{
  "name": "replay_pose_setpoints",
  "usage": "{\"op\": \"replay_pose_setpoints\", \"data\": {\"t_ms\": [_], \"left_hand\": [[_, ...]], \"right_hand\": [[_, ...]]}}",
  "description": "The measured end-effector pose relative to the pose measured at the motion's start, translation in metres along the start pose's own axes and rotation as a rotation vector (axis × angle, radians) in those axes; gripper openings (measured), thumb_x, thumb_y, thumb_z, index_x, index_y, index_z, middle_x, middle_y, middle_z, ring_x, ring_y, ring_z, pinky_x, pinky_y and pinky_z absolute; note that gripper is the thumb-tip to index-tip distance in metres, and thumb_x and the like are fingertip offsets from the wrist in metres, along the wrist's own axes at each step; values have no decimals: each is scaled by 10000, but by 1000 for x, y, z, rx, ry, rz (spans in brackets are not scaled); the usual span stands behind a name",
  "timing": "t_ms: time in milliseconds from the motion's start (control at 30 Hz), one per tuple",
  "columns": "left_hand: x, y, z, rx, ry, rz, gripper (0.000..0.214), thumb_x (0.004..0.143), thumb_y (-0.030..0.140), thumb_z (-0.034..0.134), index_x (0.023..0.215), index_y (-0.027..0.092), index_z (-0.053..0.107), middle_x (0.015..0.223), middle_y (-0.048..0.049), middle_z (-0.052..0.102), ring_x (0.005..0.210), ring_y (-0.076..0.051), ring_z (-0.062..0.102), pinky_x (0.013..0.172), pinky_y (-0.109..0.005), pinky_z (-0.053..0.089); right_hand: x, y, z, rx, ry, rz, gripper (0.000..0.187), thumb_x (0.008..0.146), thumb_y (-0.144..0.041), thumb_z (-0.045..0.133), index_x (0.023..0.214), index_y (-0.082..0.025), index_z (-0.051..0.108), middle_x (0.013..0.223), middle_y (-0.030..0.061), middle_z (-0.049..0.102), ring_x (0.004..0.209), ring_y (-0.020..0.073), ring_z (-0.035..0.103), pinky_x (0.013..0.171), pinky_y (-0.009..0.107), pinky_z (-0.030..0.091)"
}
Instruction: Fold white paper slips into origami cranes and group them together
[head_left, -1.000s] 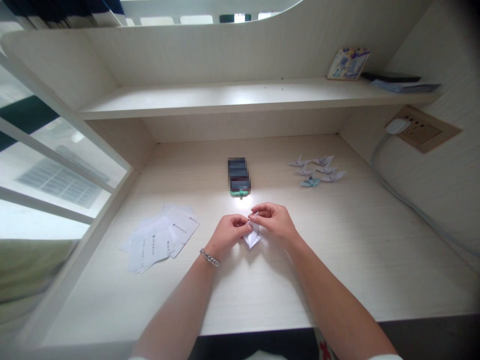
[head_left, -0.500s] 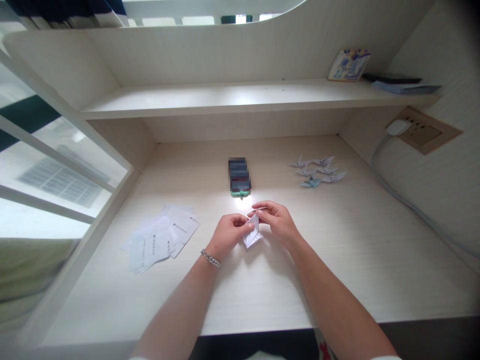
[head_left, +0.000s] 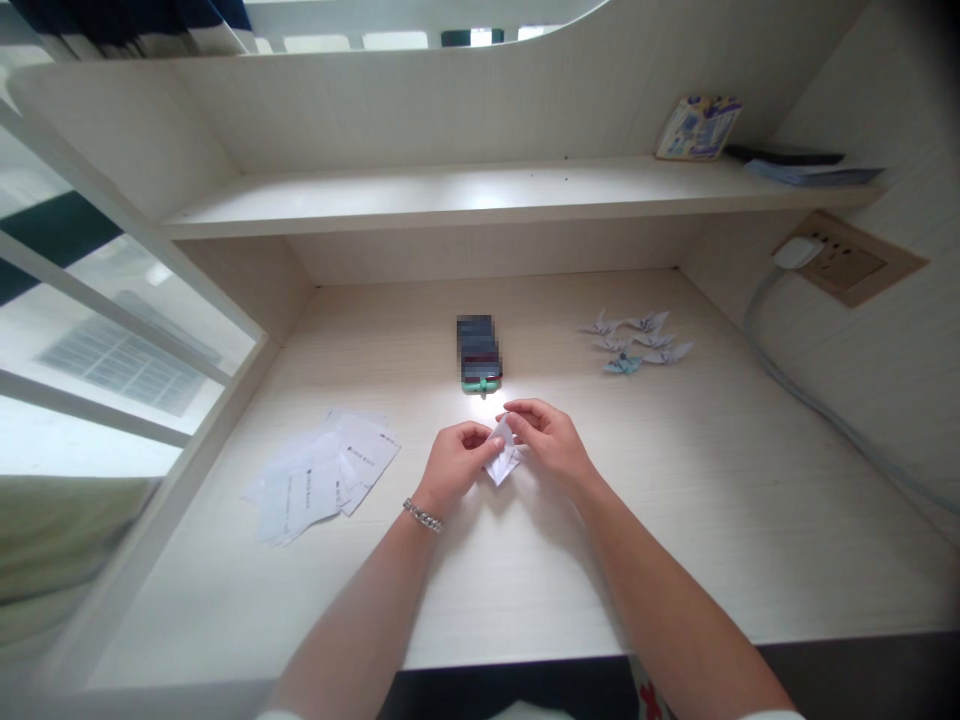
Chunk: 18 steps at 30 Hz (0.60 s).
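Observation:
Between my hands, just above the desk, is a small piece of folded white paper with a pointed top and bottom. My left hand pinches its left side, thumb lying across the front. At the paper's upper tip and right edge, my right hand closes thumb and fingers on it. A phone with a green end lies beyond my hands. To the left spreads a pile of white printed paper sheets. Several folded paper cranes, one of them bluish, are grouped at the back right.
A shelf runs above the desk's back, holding a small patterned box and flat books or notebooks at its right. On the right wall, a white plug sits in a socket panel, its cable trailing down. Slatted rails stand left.
The folded paper has turned slightly and moved up a little between my fingers. Both hands have shifted only slightly; the other objects stay put.

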<state>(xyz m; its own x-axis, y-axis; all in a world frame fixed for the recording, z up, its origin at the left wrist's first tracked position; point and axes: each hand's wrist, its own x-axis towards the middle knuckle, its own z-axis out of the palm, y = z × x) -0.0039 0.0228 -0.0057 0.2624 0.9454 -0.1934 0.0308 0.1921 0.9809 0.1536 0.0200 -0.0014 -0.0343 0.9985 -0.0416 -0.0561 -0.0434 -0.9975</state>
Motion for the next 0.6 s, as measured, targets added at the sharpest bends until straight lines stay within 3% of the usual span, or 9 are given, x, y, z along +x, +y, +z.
{"op": "replay_pose_setpoints", "data": {"t_ms": [167,367,600], "left_hand": [[3,-1,-1,-60,141,41,289,671,364,699,815,118,651,735,-62,666,632,-146,599,542,-238,466],[4,-6,0,-58,175,48,315,654,384,707,841,135,656,700,-43,664,587,-136,590,502,-230,463],[3,-5,2,-33,177,67,322,672,393,698,845,125,654,673,-44,653,576,-130,583,494,-223,463]], "right_hand": [[-2,5,2,-26,-144,89,333,656,-309,715,943,-160,636,830,63,689,732,197,649,632,303,510],[-3,7,7,131,-122,158,376,590,-281,747,926,-162,626,760,29,687,661,173,642,580,284,508],[-5,4,10,167,-124,193,320,620,-299,737,888,-165,628,750,34,683,653,171,639,575,284,507]]}}
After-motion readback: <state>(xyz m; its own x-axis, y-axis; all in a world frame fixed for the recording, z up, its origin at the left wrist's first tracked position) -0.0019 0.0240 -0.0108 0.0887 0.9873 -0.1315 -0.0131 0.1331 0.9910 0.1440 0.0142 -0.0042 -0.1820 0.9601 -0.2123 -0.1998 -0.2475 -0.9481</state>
